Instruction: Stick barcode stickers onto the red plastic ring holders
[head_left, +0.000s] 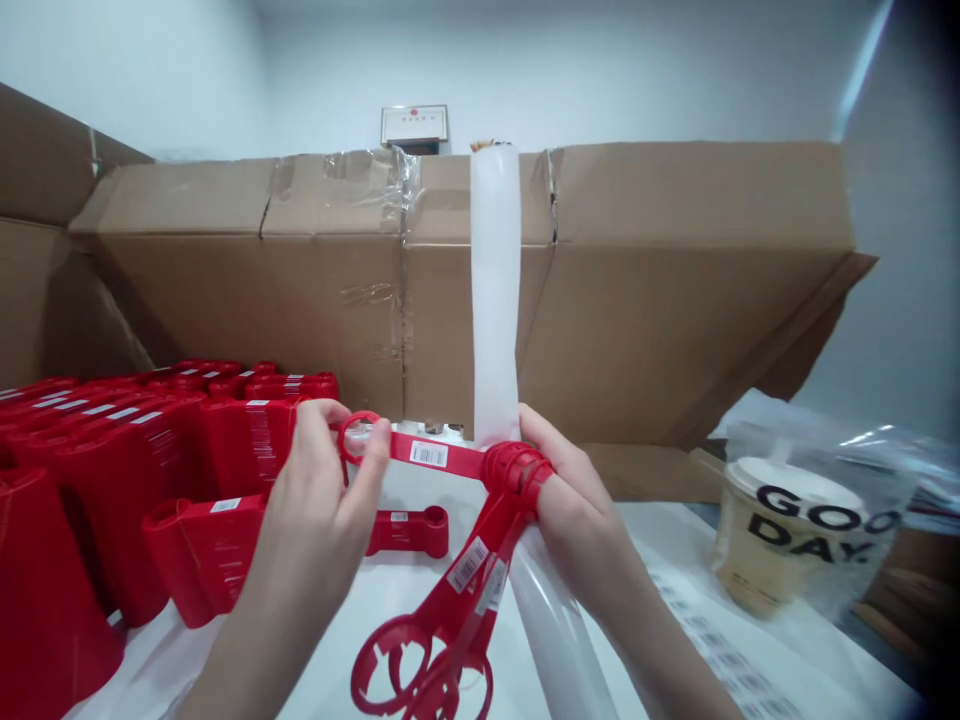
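Note:
My left hand (322, 490) pinches the ringed end of a flat red plastic strip (463, 461) with a white barcode label. The strip's other end is at the white tube (496, 290), among several red rings stacked round it. My right hand (574, 490) is closed around the tube at those rings, its fingers mostly hidden behind. More red strips (450, 600) with labels hang down from the tube, their open ring ends toward me. Behind them, a shorter red piece (409, 533) with a label lies on the white table (375, 610).
Stacks of labelled red pieces (127, 470) crowd the left side. Brown cardboard (660, 320) walls off the back. To the right stand a bagged drink cup (787, 530) and, nearer me, a sheet of printed labels (712, 640).

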